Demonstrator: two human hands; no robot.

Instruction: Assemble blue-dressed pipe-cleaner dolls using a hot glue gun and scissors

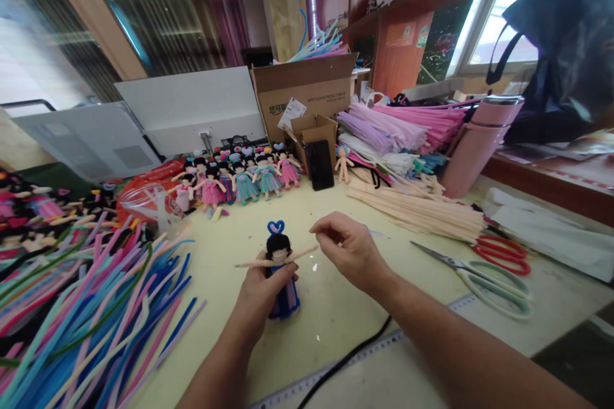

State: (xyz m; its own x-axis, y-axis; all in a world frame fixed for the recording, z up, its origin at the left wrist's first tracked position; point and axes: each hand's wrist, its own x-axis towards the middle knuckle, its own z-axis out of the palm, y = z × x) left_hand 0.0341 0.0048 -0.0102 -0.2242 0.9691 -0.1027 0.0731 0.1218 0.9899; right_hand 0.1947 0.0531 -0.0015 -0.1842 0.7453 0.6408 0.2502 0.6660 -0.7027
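Note:
My left hand (261,287) is wrapped round the body of a pipe-cleaner doll (288,294), which stands upright over the table. The doll has black hair, a blue and lilac dress and a blue heart loop on its head. Its beige arms stick straight out to both sides. Just right of the doll, my right hand (348,249) is raised with thumb and forefinger pinched together, close above the tip of the doll's arm. Whatever that pinch holds, if anything, is too small to make out.
Loose pipe cleaners (129,307) cover the left side. Finished dolls (244,179) stand at the back beside a black phone (319,165). On the right lie beige pipe cleaners (417,208), green-handled scissors (494,284), red-handled scissors (503,254) and a pink flask (482,147). A ruler (307,390) and black cable (345,361) lie in front.

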